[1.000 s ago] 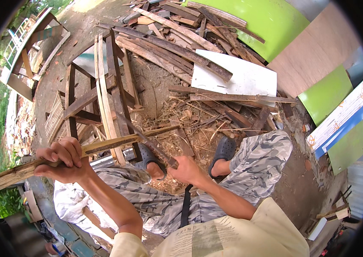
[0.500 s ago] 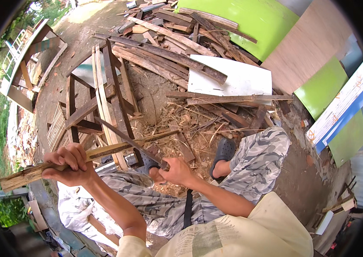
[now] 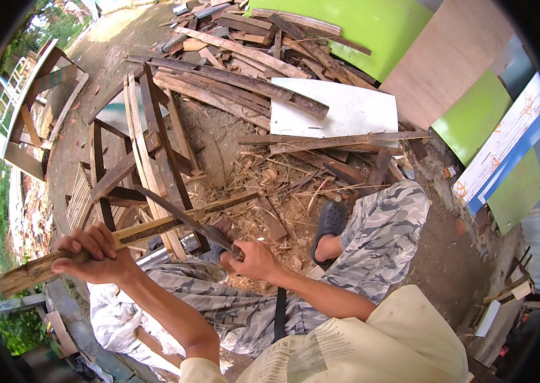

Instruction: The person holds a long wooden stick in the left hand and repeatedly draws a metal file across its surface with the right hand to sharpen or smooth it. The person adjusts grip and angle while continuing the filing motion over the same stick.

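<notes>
My left hand [image 3: 96,255] is closed around a long rough wooden strip [image 3: 145,231], near its left end. The strip slants from the lower left up toward the middle, over my left leg. Closed on the handle of a machete [image 3: 184,217], my right hand [image 3: 256,260] is just right of the strip. The long dark blade points up and left, crossing the strip, with its tip near the wooden frame. Whether its edge touches the strip I cannot tell.
A dark wooden frame [image 3: 158,137] with pale strips leaning on it stands ahead. Beyond lie a pile of scrap timber [image 3: 231,83] and a white board [image 3: 346,108]. Shavings [image 3: 276,175] cover the ground by my feet. Green panels [image 3: 474,115] lean at the right.
The machete blade has come slightly down and nearer to me along the strip. Both hands keep their hold. The whole view has shifted a little.
</notes>
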The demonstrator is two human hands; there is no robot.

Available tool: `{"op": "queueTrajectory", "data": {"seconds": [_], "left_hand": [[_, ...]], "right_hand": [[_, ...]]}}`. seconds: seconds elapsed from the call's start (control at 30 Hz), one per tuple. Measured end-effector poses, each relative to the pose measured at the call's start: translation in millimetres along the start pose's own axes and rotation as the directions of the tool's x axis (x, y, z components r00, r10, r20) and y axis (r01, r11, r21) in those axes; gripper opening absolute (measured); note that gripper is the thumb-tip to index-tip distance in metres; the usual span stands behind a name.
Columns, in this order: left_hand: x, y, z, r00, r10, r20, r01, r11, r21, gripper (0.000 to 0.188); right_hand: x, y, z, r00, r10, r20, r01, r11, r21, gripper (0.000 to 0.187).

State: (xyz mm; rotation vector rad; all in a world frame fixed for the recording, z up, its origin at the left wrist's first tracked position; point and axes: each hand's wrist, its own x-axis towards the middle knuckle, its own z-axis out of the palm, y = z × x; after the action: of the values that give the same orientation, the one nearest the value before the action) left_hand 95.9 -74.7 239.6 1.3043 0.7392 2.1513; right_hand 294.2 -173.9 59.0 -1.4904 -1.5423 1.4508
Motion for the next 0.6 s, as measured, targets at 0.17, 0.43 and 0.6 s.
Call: {"op": "queueTrajectory", "data": {"seconds": [0.17,0.43,0.6], "left_hand": [[1.6,-1.4,17.0,0.993,0.020,-0.118,-0.009,0.996,0.093,0.051],[-3.4,1.0,29.3,0.960,0.083,-0.268,-0.022,0.975,0.223,0.050],[-1.6,0.2,36.4,0.953,0.070,-0.295,-0.012,0.980,0.196,0.050]], "right_hand": [[11.5,93.1,22.2,0.923,0.376,-0.079,-0.376,0.927,0.021,0.032],[0.3,9.2,10.1,0.998,0.061,0.001,-0.061,0.994,0.092,0.028],[17.6,134.3,13.9,0.929,0.368,-0.033,-0.368,0.930,0.004,0.023]]}}
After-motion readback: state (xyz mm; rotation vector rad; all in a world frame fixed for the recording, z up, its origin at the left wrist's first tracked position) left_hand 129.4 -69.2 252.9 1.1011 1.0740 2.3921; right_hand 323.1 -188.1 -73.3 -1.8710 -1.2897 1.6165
